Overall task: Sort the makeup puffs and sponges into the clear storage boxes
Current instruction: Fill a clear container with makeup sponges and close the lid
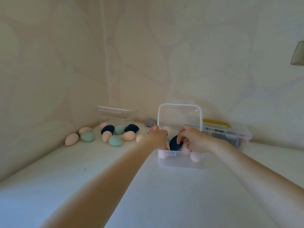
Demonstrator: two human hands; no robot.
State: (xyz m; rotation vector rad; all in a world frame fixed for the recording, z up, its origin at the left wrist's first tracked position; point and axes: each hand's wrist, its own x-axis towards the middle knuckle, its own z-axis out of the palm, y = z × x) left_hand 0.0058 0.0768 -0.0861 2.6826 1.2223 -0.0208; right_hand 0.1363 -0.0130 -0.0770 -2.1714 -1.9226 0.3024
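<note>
Right hand (193, 140): fingers pinching dark sponge (175, 143), seating it inside open clear box (179, 153) | left hand (158, 137): curling over box's near-left rim, apparently steadying it | loose sponges (105, 134) waiting left on table (148, 186).

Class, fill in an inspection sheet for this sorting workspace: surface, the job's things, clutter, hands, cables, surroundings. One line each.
Surface: pale tabletop, a few dark specks.
Job's things: open clear box with lid upright, peach sponges inside; loose sponges in peach, teal and navy at back left; empty clear box behind them; grey sponge by the wall.
Clutter: yellow-handled clear box with dark contents, unclear.
Hands: left hand at the open box's left rim, its grip unclear; right hand pinches a navy sponge over the box.
Cables: nothing seen.
Surroundings: patterned pale walls meeting in a corner; fixture at right edge.
</note>
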